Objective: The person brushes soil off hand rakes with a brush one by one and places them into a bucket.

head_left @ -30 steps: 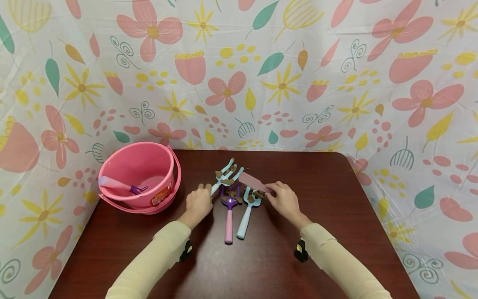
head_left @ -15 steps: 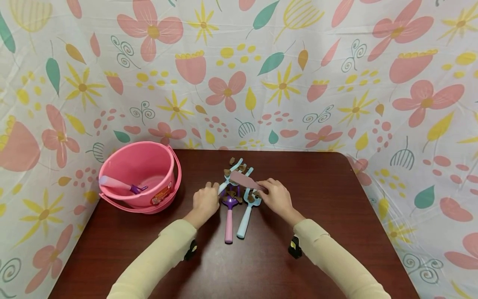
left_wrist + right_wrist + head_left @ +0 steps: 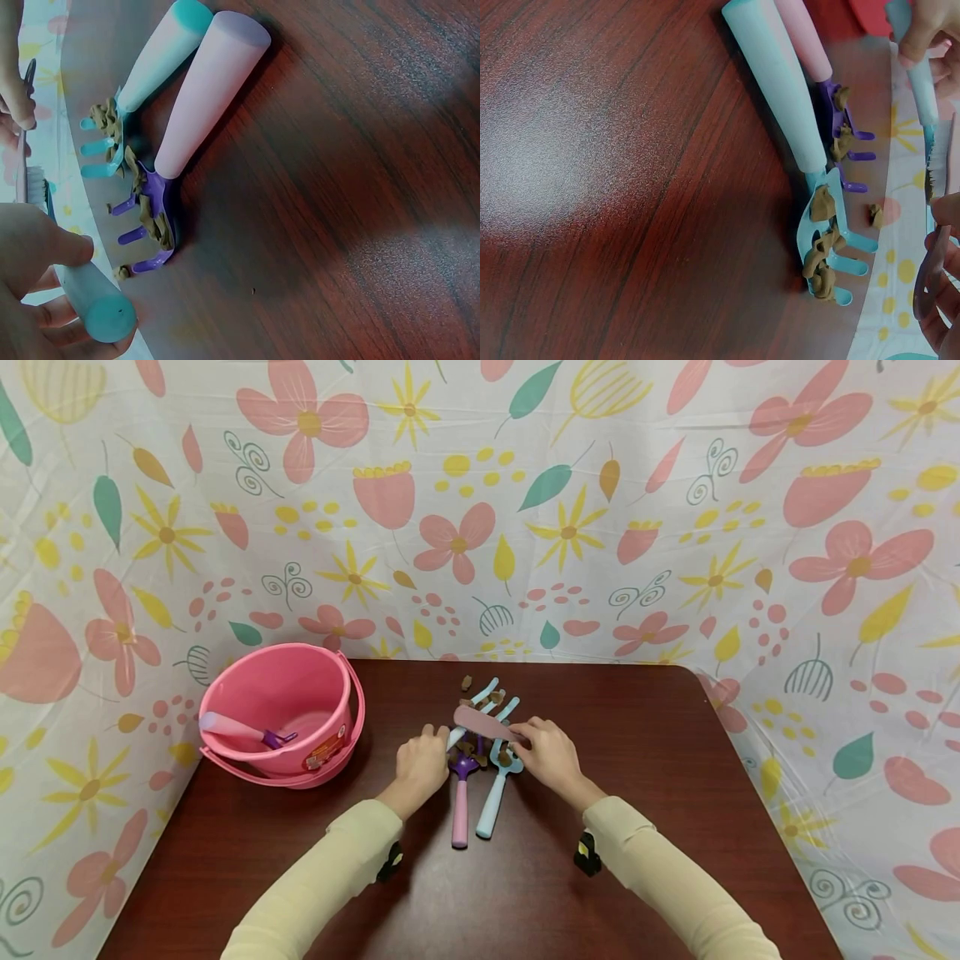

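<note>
Two hands show on my feed just beyond the purple fork [image 3: 461,814] on the worktop [image 3: 637,718]: the left hand [image 3: 422,764] has its fingers wrapped round a pale blue fork [image 3: 90,290], and the right hand [image 3: 551,756] pinches a pink brush [image 3: 483,723] across it. I see a second blue fork [image 3: 491,810] bearing brown clumps [image 3: 823,202] right of the purple fork, and a pink bucket [image 3: 341,693] well to its left.

A hand could pass over the surface [image 3: 667,760] right of the right hand [image 3: 551,756], or along the near side between the sleeves [image 3: 690,885]. Leftward, the pink bucket [image 3: 300,677] leaves just a narrow strip beside the left hand [image 3: 423,767]. Between the hands, the brush [image 3: 483,723] and the held blue fork [image 3: 455,737] bar the way; the pink-handled fork [image 3: 461,802] and the lying blue fork [image 3: 492,802] obstruct nearer. The curtain [image 3: 570,585] bounds the far side.
</note>
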Action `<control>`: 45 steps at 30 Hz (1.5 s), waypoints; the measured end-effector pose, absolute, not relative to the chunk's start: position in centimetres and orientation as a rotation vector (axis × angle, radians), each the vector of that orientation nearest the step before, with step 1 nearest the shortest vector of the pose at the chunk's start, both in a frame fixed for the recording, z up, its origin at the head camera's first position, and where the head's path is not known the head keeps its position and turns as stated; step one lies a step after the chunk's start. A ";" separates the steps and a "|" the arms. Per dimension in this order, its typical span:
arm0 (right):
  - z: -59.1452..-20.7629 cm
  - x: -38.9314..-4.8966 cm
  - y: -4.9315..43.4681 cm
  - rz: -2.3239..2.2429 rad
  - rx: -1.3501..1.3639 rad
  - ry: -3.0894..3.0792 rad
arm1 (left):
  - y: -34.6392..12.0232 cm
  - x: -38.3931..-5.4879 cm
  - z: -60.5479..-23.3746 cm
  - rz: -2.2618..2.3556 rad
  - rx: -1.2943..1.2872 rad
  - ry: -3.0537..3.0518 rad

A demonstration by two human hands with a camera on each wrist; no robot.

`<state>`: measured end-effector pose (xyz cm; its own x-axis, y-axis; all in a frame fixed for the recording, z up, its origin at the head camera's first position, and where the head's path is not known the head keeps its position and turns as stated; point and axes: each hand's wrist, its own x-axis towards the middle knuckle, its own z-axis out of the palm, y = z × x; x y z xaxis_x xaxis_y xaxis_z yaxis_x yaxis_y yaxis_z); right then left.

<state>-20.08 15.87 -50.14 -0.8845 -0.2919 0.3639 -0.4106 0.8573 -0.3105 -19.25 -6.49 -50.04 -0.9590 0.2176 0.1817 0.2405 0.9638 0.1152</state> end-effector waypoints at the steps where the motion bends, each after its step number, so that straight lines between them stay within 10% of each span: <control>1: -50.2 -20.1 15.9 0.547 0.530 -2.730 | -6.5 -19.3 -50.0 -0.202 -0.345 -2.943; 45: -49.8 -20.6 18.3 0.389 0.523 -2.643 | -7.5 -19.9 -49.7 -0.214 -0.270 -2.927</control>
